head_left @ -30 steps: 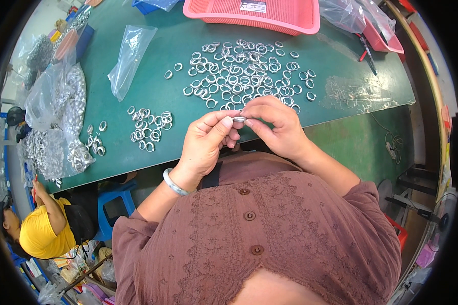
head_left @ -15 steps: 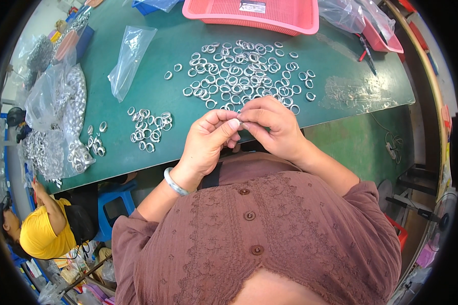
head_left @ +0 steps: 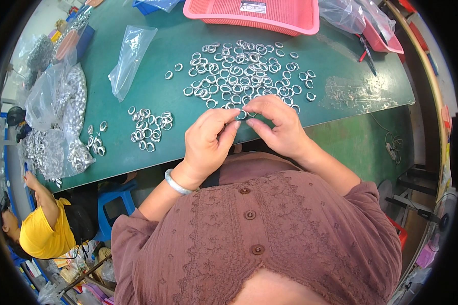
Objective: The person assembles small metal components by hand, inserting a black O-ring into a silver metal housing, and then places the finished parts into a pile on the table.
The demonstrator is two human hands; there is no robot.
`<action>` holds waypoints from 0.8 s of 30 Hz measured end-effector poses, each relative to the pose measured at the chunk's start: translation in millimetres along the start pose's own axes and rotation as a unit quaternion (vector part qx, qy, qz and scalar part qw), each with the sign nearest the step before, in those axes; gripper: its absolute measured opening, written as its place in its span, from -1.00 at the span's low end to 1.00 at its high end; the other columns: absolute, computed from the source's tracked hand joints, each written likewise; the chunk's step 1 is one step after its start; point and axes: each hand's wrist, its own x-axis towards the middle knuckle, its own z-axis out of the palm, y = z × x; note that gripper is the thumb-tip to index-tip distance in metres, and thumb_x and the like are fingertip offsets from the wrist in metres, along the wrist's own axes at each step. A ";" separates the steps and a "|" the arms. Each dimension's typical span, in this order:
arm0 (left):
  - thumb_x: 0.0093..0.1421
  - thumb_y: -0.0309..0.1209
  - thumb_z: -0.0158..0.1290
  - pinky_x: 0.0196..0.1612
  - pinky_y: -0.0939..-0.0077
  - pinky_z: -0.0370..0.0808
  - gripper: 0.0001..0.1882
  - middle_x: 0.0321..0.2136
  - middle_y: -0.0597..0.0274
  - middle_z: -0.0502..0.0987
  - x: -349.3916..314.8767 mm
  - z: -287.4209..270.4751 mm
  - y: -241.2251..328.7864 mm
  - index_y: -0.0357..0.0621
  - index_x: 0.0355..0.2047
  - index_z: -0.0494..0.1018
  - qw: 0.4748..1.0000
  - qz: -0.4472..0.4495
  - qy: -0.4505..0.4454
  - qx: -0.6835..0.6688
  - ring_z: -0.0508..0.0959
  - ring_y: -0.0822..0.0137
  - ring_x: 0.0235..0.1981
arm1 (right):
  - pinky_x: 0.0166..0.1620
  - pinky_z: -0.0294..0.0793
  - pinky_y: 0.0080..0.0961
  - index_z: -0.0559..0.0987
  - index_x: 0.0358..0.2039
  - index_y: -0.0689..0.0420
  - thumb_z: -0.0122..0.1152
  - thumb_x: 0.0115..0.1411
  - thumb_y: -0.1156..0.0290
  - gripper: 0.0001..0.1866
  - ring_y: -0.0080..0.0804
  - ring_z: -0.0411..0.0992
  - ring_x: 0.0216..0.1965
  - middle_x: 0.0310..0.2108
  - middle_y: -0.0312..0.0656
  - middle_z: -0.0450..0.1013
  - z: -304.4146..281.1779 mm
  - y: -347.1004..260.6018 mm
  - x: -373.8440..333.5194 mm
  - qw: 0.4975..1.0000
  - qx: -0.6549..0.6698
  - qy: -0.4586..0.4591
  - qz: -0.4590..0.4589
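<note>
A small silver metal ring (head_left: 241, 116) is between my two hands near the table's front edge. My left hand (head_left: 207, 140) pinches it from the left with thumb and forefinger, and a pale bangle circles that wrist. On the other side my right hand (head_left: 280, 124) has its fingertips at the ring, the thumb a little lower and apart from the forefinger. Just beyond my fingers spreads a large pile of similar rings (head_left: 244, 80), partly hidden by my right hand. A smaller ring group (head_left: 147, 134) lies left of my left hand.
On the green table (head_left: 173, 46) are a pink basket (head_left: 280, 24), an empty clear bag (head_left: 132, 61) and a pen (head_left: 366, 51). Bags of metal parts (head_left: 74, 107) stand at the left, beside a few rings (head_left: 97, 145). A person in yellow (head_left: 46, 231) is at the lower left.
My fingers have opened out slightly around the ring, so more of it shows. My right thumb has moved away from my left thumb. The ring piles stay put.
</note>
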 end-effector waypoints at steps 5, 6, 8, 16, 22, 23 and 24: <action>0.06 -0.60 0.04 -0.47 0.77 0.33 -0.79 -0.47 0.33 0.47 -7.2 2.5 -14.5 -0.24 -0.24 0.44 0.993 -0.095 0.008 -0.069 0.40 0.56 -0.53 | -0.19 0.36 -0.40 0.49 -0.34 0.15 0.20 -0.10 0.59 -0.76 -0.20 0.37 -0.25 -0.33 -0.15 0.42 1.2 4.2 -1.2 0.999 -0.035 0.005 0.015; 0.10 -0.58 0.01 -0.46 0.78 0.32 -0.81 -0.46 0.35 0.47 -9.6 3.2 -16.9 -0.25 -0.24 0.44 0.973 -0.172 0.028 -0.148 0.40 0.58 -0.52 | -0.19 0.36 -0.40 0.49 -0.34 0.15 0.20 -0.10 0.59 -0.76 -0.20 0.37 -0.25 -0.33 -0.15 0.42 0.8 4.6 -0.2 0.999 -0.035 0.004 0.015; 0.16 -0.51 -0.05 -0.49 0.80 0.25 -0.80 -0.49 0.36 0.42 -1.9 -6.0 -11.4 -0.26 -0.19 0.41 0.865 -0.336 0.036 -0.371 0.35 0.60 -0.53 | -0.11 0.29 -0.36 0.49 -0.34 0.14 0.21 -0.11 0.52 -0.76 -0.21 0.31 -0.16 -0.24 -0.16 0.38 -0.2 7.2 0.9 0.991 -0.128 -0.044 0.000; 0.17 -0.51 -0.13 -0.34 0.51 0.50 -0.79 -0.49 0.18 0.43 0.6 -13.9 -17.8 -0.34 -0.20 0.36 0.664 -0.440 0.082 -0.598 0.48 0.29 -0.42 | 0.01 0.15 -0.23 0.49 -0.38 0.11 0.26 -0.14 0.44 -0.76 -0.12 0.17 0.01 -0.08 -0.19 0.30 8.8 6.1 6.7 0.969 -0.231 -0.086 -0.020; 0.17 -0.44 -0.09 -0.35 0.53 0.50 -0.85 -0.43 0.20 0.47 -8.2 -16.2 -27.6 -0.25 -0.31 0.40 0.655 -0.416 0.033 -0.629 0.50 0.31 -0.39 | 0.03 0.14 -0.24 0.48 -0.37 0.13 0.26 -0.15 0.46 -0.74 -0.12 0.17 0.00 -0.07 -0.21 0.31 6.3 8.1 8.8 0.976 -0.196 -0.088 -0.029; 0.17 -0.44 -0.09 -0.35 0.53 0.50 -0.85 -0.43 0.20 0.47 -6.8 -15.1 -23.6 -0.25 -0.31 0.40 0.655 -0.416 0.033 -0.630 0.50 0.31 -0.39 | 0.02 0.15 -0.24 0.47 -0.36 0.13 0.27 -0.16 0.47 -0.72 -0.12 0.19 -0.01 -0.09 -0.20 0.32 5.7 7.9 9.0 0.980 -0.180 -0.068 -0.046; 0.18 -0.42 -0.08 -0.41 0.58 0.46 -0.86 -0.44 0.24 0.47 -4.3 -13.1 -17.5 -0.22 -0.34 0.40 0.699 -0.428 0.013 -0.573 0.49 0.36 -0.42 | 0.02 0.15 -0.24 0.47 -0.36 0.13 0.27 -0.16 0.47 -0.72 -0.12 0.19 -0.01 -0.09 -0.20 0.32 5.5 8.1 10.1 0.980 -0.180 -0.069 -0.046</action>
